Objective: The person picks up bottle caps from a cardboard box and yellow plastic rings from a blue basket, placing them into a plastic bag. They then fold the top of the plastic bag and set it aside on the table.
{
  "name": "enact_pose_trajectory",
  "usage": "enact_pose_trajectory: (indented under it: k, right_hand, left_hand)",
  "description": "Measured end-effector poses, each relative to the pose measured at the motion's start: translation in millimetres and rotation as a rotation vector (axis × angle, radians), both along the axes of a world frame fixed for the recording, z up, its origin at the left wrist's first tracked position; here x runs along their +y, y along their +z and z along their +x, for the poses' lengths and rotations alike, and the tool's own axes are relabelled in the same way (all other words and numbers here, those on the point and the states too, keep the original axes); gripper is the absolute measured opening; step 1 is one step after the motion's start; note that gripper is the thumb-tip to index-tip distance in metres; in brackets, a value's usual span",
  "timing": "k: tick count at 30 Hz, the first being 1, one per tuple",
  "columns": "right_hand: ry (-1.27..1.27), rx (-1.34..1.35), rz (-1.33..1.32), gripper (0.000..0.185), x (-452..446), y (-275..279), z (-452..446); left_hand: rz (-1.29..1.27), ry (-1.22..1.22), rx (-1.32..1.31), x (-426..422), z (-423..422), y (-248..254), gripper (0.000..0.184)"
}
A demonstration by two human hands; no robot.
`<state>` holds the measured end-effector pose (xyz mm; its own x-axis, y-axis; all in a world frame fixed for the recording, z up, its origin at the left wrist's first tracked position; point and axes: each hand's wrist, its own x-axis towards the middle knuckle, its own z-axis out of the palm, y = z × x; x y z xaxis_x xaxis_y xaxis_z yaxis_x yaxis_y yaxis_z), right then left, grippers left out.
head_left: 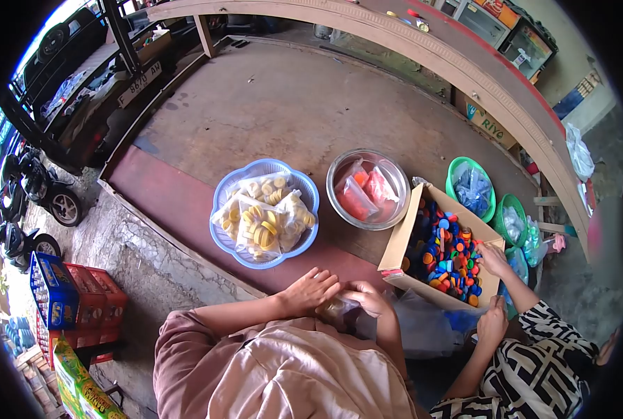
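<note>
Close to my body, at the table's near edge, I hold a clear plastic bag. My left hand has its fingers curled at the top of the bag. From the other side my right hand pinches it; what the bag contains is mostly hidden. Just beyond my hands stands a blue plastic basket holding several clear bags of yellow bottle caps. To its right, a steel bowl contains bags of red and orange pieces.
At right, a co-worker's hand reaches into a cardboard box of mixed bottle caps; the other hand holds a clear bag. Green baskets stand behind. A wooden rail arches across the far side. Crates stand left.
</note>
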<state>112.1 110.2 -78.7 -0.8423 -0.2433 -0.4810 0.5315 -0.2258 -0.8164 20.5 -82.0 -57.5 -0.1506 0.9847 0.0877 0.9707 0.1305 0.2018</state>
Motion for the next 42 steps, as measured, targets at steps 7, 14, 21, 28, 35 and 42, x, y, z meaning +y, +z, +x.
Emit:
enact_pose_trajectory:
  k: [7, 14, 21, 28, 35, 42]
  right_hand:
    - [-0.317, 0.187, -0.202, 0.031, -11, 51, -42]
    - [-0.341, 0.218, 0.026, 0.036, 1, 36, -24]
    - [-0.425, 0.116, 0.083, 0.033, 4, 18, -1]
    - [-0.472, 0.152, 0.170, 0.033, -2, 18, 2]
    - [-0.433, 0.263, 0.185, 0.031, -5, -5, 9]
    - [-0.572, 0.463, 0.692, 0.026, 7, 40, 21]
  left_hand:
    - [-0.053, 0.460, -0.539, -13, -75, 65, 0.097]
    - [0.497, 0.945, -1.097, -63, -219, -2, 0.091]
    - [0.179, 1.078, -0.987, -55, -230, 0, 0.088]
    - [-0.038, 1.318, -0.190, -40, -211, -2, 0.104]
    - [0.063, 1.263, -0.504, -60, -250, -54, 0.089]
    - [0.018, 1.365, -0.346, -41, -211, -15, 0.096]
